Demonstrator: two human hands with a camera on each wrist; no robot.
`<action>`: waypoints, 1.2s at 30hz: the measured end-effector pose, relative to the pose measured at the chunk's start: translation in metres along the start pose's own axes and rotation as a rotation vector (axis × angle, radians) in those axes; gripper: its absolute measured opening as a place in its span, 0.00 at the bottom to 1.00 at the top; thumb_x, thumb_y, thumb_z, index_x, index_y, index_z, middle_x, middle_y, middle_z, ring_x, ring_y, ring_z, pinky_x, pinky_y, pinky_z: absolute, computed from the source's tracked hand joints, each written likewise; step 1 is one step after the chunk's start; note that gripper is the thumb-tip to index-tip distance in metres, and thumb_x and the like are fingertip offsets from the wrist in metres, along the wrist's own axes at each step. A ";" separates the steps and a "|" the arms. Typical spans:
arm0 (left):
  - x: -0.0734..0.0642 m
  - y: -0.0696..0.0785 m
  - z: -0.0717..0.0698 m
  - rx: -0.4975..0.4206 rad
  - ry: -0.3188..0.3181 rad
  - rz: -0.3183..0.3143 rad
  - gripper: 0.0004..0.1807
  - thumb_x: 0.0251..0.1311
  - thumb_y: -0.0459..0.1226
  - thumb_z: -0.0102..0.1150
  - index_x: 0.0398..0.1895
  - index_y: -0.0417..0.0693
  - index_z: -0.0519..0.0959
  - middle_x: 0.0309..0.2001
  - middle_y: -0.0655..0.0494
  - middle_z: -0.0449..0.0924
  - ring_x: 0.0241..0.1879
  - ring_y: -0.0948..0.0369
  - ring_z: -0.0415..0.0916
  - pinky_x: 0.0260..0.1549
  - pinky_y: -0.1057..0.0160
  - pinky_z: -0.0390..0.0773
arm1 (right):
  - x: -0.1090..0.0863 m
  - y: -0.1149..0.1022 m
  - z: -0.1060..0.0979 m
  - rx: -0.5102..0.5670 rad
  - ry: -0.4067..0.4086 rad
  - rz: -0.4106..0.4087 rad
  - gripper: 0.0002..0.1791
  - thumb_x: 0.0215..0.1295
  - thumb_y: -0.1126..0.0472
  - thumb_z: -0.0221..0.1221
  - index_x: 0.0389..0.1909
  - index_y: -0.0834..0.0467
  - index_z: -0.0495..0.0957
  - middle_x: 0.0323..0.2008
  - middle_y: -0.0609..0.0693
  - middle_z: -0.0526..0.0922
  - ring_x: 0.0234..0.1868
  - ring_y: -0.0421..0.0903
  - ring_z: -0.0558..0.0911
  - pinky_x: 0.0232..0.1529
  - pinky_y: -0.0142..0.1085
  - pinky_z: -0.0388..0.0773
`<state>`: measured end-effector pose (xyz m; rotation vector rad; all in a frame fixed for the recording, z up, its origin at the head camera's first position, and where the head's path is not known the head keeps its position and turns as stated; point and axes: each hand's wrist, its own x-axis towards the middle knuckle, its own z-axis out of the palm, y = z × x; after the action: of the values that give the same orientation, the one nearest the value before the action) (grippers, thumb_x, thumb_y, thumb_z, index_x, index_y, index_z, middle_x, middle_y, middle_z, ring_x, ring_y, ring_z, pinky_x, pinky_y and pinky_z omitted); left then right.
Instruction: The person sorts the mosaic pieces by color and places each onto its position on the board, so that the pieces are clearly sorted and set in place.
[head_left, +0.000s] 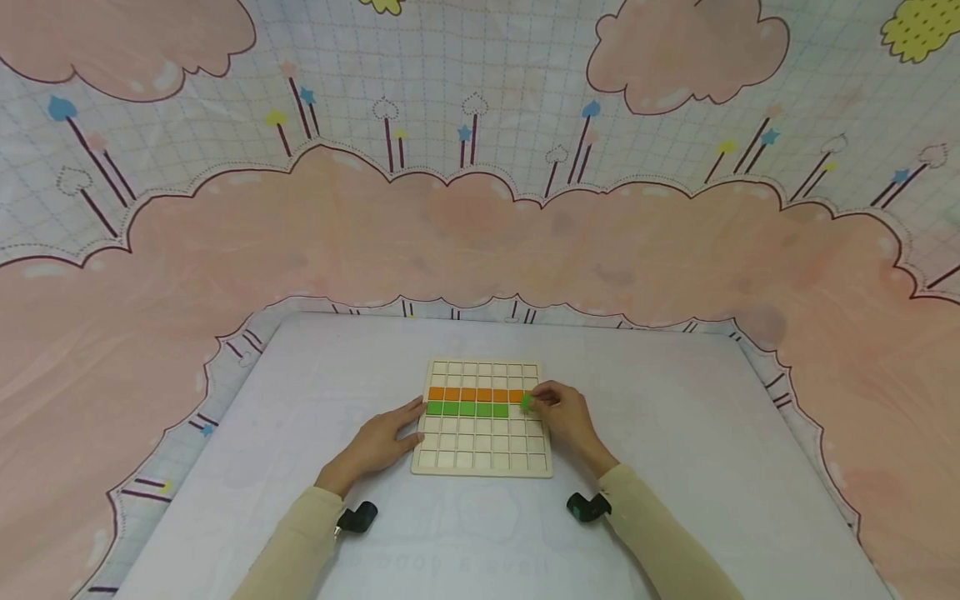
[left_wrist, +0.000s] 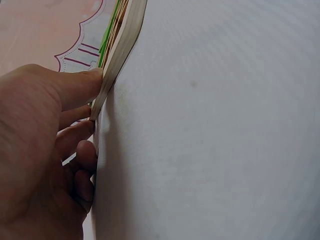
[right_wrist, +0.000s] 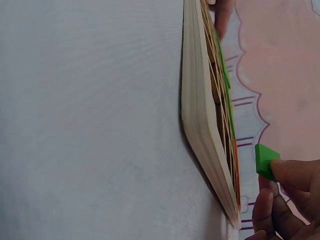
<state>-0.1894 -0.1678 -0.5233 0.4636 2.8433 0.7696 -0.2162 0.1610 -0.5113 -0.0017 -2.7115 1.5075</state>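
A pale wooden grid board (head_left: 480,461) lies on the table, with a full-looking row of orange tiles (head_left: 468,394) across it. Just below runs a row of green tiles (head_left: 467,409), ending short of the right side. My right hand (head_left: 566,417) pinches one more green square tile (right_wrist: 266,161) between thumb and finger, over the board's right part near the end of both rows. At the board's left edge, my left hand (head_left: 378,442) rests its thumb and fingertips against the side, fingers fairly straight. The left wrist view shows the thumb (left_wrist: 82,87) touching that edge.
The white tabletop (head_left: 660,400) surrounds the board on all sides. A cloth with pink clouds and small candle-like drawings (head_left: 480,242) hangs behind and around the table. Dark wrist cameras (head_left: 357,517) sit at both sleeves.
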 end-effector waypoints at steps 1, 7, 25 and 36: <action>0.000 0.000 0.000 -0.001 0.001 0.000 0.33 0.67 0.44 0.59 0.73 0.50 0.64 0.77 0.56 0.57 0.73 0.45 0.60 0.70 0.38 0.60 | 0.000 0.000 0.001 -0.006 -0.007 0.001 0.06 0.62 0.63 0.66 0.39 0.56 0.84 0.36 0.50 0.85 0.38 0.45 0.79 0.39 0.33 0.77; -0.003 0.000 0.000 -0.006 0.002 -0.005 0.32 0.67 0.43 0.59 0.73 0.50 0.64 0.76 0.56 0.58 0.73 0.45 0.60 0.70 0.39 0.62 | -0.001 -0.002 0.007 -0.044 -0.033 -0.035 0.04 0.62 0.63 0.65 0.37 0.55 0.84 0.34 0.48 0.85 0.35 0.43 0.79 0.39 0.34 0.77; -0.003 0.000 -0.003 0.000 0.007 0.009 0.33 0.66 0.45 0.59 0.73 0.50 0.64 0.76 0.55 0.58 0.73 0.45 0.61 0.69 0.38 0.62 | 0.003 -0.001 0.011 -0.100 -0.096 -0.114 0.04 0.60 0.65 0.67 0.34 0.54 0.84 0.30 0.47 0.84 0.32 0.41 0.77 0.38 0.34 0.75; -0.002 0.001 -0.002 -0.006 0.006 0.000 0.33 0.66 0.44 0.59 0.73 0.50 0.64 0.76 0.56 0.58 0.73 0.46 0.60 0.70 0.40 0.62 | 0.005 0.002 0.011 -0.174 -0.083 -0.151 0.04 0.60 0.64 0.67 0.35 0.54 0.87 0.35 0.47 0.81 0.36 0.41 0.78 0.38 0.33 0.77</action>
<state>-0.1873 -0.1685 -0.5211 0.4621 2.8457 0.7801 -0.2214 0.1521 -0.5185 0.2594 -2.8242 1.2568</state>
